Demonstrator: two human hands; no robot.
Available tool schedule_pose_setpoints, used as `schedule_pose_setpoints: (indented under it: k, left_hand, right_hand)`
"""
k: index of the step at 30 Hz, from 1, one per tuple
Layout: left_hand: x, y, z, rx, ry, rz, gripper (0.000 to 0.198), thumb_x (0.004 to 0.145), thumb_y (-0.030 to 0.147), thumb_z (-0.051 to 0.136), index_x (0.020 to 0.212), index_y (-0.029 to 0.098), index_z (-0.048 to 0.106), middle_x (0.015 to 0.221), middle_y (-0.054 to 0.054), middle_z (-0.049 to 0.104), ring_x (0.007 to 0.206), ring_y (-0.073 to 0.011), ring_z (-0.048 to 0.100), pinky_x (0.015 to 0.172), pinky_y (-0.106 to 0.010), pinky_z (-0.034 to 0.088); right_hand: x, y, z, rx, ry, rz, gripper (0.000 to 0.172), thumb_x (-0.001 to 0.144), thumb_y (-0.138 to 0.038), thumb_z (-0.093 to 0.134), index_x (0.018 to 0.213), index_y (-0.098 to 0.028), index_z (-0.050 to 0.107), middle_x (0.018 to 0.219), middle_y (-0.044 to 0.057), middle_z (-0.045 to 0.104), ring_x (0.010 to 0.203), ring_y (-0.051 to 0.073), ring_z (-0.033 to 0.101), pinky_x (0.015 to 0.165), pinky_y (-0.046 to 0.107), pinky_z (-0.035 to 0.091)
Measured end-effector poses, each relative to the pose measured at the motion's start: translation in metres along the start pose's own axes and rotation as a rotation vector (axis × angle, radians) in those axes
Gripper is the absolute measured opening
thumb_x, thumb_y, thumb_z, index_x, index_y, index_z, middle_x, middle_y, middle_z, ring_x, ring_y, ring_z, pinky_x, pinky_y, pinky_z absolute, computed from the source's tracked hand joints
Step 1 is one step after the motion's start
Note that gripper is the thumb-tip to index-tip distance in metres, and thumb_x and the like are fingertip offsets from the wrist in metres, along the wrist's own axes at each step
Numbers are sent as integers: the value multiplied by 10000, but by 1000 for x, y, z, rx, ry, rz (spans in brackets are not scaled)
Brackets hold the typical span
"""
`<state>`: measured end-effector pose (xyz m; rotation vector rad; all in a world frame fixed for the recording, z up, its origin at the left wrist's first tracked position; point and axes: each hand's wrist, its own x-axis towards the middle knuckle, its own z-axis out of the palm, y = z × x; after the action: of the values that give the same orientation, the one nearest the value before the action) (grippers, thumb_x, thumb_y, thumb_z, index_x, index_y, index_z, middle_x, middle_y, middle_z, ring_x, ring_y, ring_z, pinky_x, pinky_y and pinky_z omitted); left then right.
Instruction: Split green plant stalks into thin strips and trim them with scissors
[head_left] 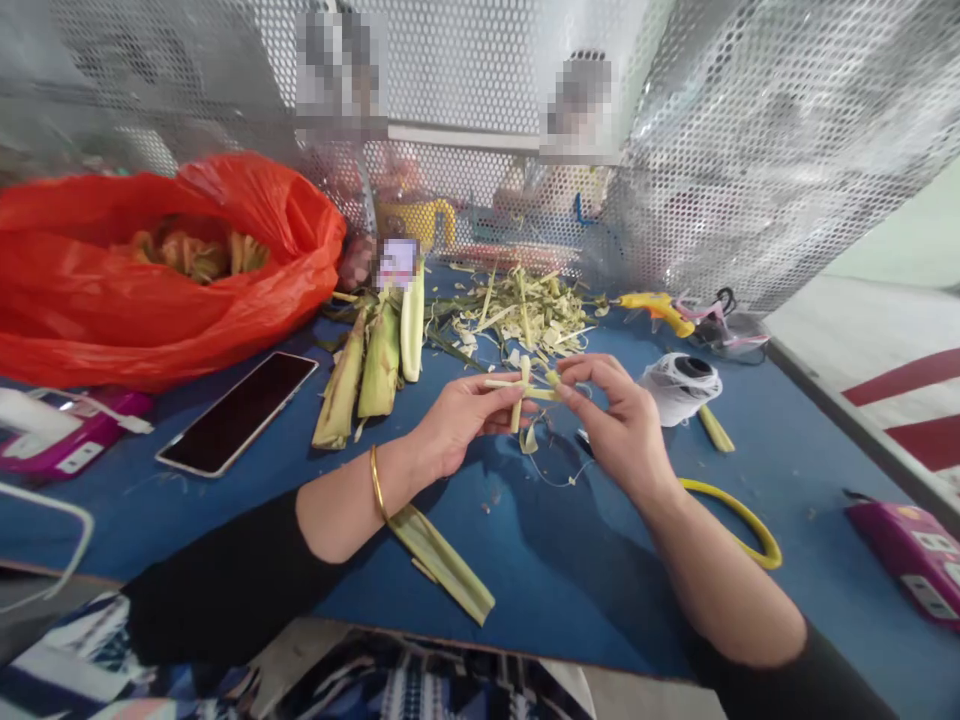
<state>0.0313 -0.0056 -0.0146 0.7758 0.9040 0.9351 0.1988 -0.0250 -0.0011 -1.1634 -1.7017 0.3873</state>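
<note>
My left hand (469, 415) is closed, pinching a small cross of pale green plant strips (519, 402) between thumb and fingers. Just to its right, my right hand (611, 405) pinches the end of a bent strip that joins the cross. Both hands are raised over the blue table (540, 600). Beneath them lie a thin white thread (555, 482) and small scraps. A broad flat piece of green husk (446, 565) lies below my left wrist. Beside my right hand stands a spool of white thread (667, 395).
Behind the hands are a heap of shredded strips (525, 310) and large husk pieces (381, 365). An open red plastic bag (247, 310), a phone (238, 412) and a purple power strip (75, 435) are left. A yellow glue gun (660, 310), yellow ring (761, 525) and another purple strip (907, 550) are right.
</note>
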Motion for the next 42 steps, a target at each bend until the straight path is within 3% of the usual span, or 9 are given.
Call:
schedule_pose_setpoints:
  k: [9,17,21,27,29,32,36,39,42]
  left_hand:
    - [-3,-5,3,115,-145,48,255,839,333,644,966,134,740,774,-84,740,726,-165,696,714,-289,541]
    - [-6,-6,6,134,-128,69,283,737,340,741,899,107,745,760,-81,734,695,-168,686,704,-307,549]
    - [-6,-7,6,139,-78,63,307,637,294,810,882,119,750,725,-55,729,667,-174,682,691,-326,555]
    - [-5,-6,5,189,-60,38,298,666,307,784,901,128,750,670,-50,721,630,-172,682,663,-310,549]
    - [-4,-5,4,178,-33,18,296,696,329,762,920,137,745,682,-56,726,647,-177,690,671,-308,546]
    - [-2,-2,3,133,5,-20,234,740,345,720,853,140,736,709,-67,733,655,-162,688,667,-280,535]
    - [-1,-1,1,47,36,-65,153,762,290,685,732,141,709,654,-43,707,588,-119,650,603,-231,508]
    - [-1,-2,1,7,43,-69,107,737,240,692,716,135,703,631,-20,682,557,-96,619,582,-212,494]
    - [-4,-4,2,29,7,-25,102,711,228,705,731,128,715,670,-28,693,589,-98,627,619,-219,503]
  right_hand:
    - [-1,5,1,-133,-191,-20,127,822,-248,598,701,-211,604,906,57,623,886,201,586,800,351,459]
    - [-1,3,-1,-45,-164,186,148,728,-245,671,601,-200,610,837,38,664,833,189,616,804,343,461]
    - [-1,6,0,42,-176,267,199,701,-332,707,582,-201,615,845,42,675,836,197,616,828,360,452]
    - [-3,9,3,134,-227,425,269,714,-417,707,612,-188,608,766,47,675,745,196,608,768,361,465]
    - [-2,6,0,12,-176,320,211,754,-389,679,683,-195,634,776,41,671,759,200,605,771,364,467]
    - [0,-2,-7,-213,-115,-56,81,817,-308,635,822,-233,666,907,42,673,901,221,602,908,410,430]
    - [0,-7,-7,-437,-296,-474,144,888,-234,537,917,-279,671,955,35,658,920,200,581,1034,453,328]
    - [-4,-5,2,-545,-341,-557,218,917,-192,472,875,-263,673,931,39,655,880,187,561,1011,443,333]
    - [-10,-3,10,-589,-279,-531,278,923,-161,450,779,-259,667,853,19,657,803,166,551,970,425,344]
